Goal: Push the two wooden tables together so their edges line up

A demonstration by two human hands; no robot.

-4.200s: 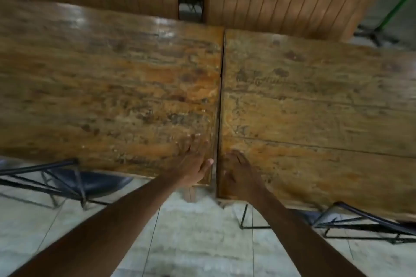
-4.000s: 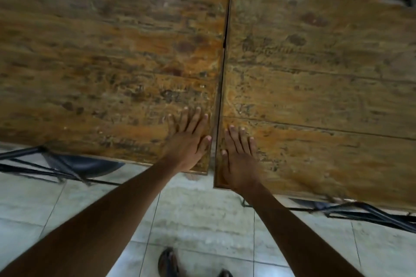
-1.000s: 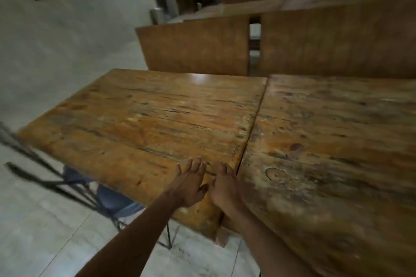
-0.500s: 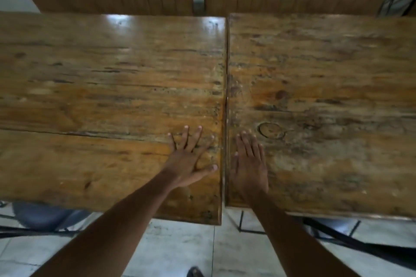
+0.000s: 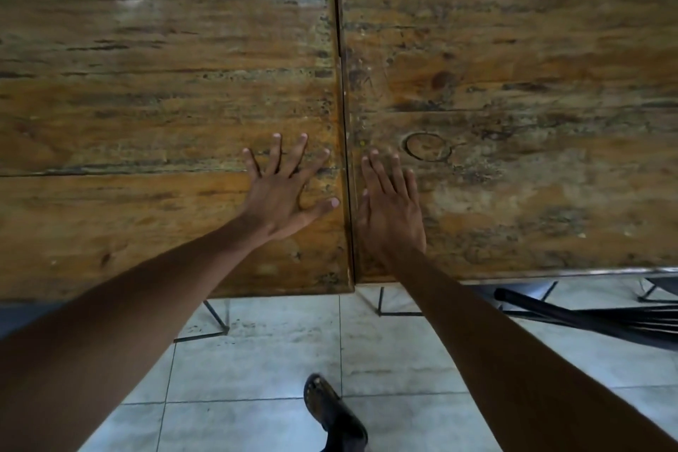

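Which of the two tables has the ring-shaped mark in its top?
The right table, under the right hand: the ring mark sits just beyond its fingers. The left table shows only streaky grain and glare.

The left brown wooden worktop (image 5: 146,103) is varnished and glossy, with glare at upper left. The right brown wooden worktop (image 5: 532,84) looks duller, worn and blotchy. Pale floor tiles (image 5: 257,360) at the bottom look smooth, faintly stained.
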